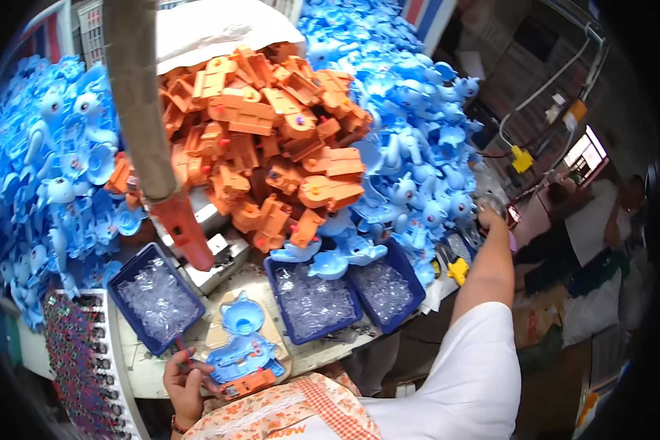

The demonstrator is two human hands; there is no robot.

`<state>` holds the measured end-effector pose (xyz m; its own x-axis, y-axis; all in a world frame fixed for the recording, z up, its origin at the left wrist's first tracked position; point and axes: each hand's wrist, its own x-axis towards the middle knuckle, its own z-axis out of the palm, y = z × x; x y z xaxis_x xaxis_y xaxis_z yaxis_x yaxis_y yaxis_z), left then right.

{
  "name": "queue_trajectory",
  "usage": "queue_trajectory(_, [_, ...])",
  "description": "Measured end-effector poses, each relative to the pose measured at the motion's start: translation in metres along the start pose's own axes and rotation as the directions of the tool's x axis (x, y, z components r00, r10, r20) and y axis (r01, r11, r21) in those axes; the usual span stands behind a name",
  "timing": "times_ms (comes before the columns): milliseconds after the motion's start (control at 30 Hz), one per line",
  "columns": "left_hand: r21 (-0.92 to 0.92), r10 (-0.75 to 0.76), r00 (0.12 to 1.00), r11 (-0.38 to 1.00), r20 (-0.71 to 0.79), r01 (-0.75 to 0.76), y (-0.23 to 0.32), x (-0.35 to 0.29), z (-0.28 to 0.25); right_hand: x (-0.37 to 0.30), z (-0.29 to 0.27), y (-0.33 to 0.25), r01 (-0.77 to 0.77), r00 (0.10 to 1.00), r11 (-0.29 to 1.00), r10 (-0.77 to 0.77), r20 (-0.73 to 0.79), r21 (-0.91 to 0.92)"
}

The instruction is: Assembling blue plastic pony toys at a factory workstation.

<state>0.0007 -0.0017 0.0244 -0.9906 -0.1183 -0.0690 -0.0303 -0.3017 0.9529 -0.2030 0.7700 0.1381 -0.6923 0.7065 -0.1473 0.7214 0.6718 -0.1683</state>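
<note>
My left hand (185, 385) is at the near edge of the bench, its thumb and fingers closed on a thin red strip whose kind I cannot make out. Beside it, an orange plastic box part (249, 383) rests against a blue animal-shaped toy shell (243, 345). The shell lies hollow side up on a tan fixture board (277, 339). My right arm is stretched far to the right. My right hand (489, 215) is next to a greyish, clear plastic-looking heap (491, 192) at the bench's far right; its fingers are too small and partly hidden.
Orange box parts (271, 132) are piled mid-bench, between heaps of blue shells (66, 183). Blue bins (129, 331) hold small clear parts. At left stands a white rack (117, 367) of wired components. A grey pole with a red end (191, 235) hangs over the bench. Another person (601, 220) is at right.
</note>
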Motion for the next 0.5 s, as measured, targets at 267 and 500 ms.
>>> queue_trajectory(267, [-0.02, -0.023, 1.0, 1.0, 0.007, 0.023, 0.002, 0.001, -0.002, -0.018, -0.007, -0.023, 0.066, 0.998, 0.997, -0.066, 0.007, -0.028])
queue_trajectory(500, [0.03, 0.014, 0.999, 0.999, -0.036, -0.013, -0.015, 0.01, -0.017, -0.051, -0.022, -0.036, -0.145, 0.988, 0.987, 0.148, -0.042, 0.064])
